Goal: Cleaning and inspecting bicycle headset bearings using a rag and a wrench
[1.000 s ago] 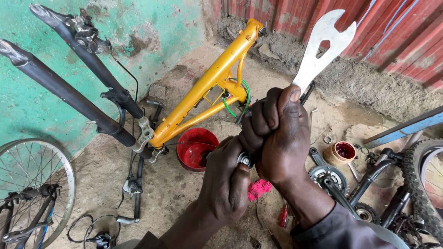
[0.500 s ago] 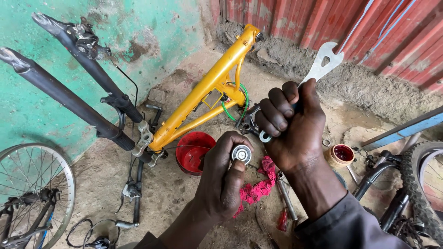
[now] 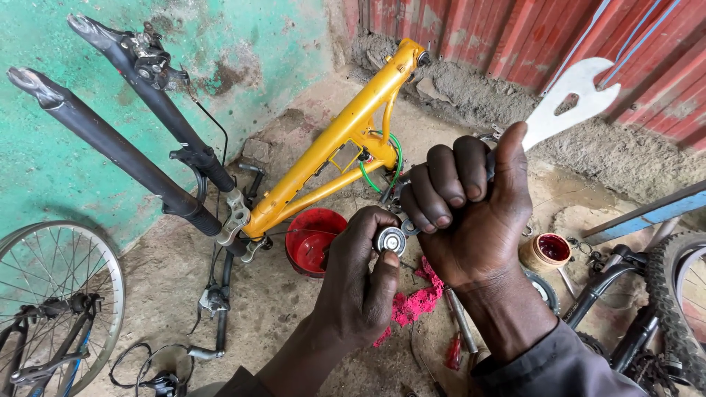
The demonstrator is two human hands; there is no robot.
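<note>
Glossy yellow metal frame (image 3: 334, 151), matt grey steel wrench (image 3: 570, 106), rough concrete floor (image 3: 294, 309)

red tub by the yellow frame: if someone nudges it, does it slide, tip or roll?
The red tub looks low and wide, sitting open side up on rough dirt, so it probably scrapes along rather than tips. It seems to be thin plastic, so likely light and a bit flexible. The yellow frame lies right beside it and would likely stop a push that way.

My left hand (image 3: 360, 287) is raised in front of me, fingers curled, thumb and forefinger pinched together; its forearm rises from below. My right hand (image 3: 471, 209) is a tight fist just beside it, knuckles leftward, thumb up.
</note>
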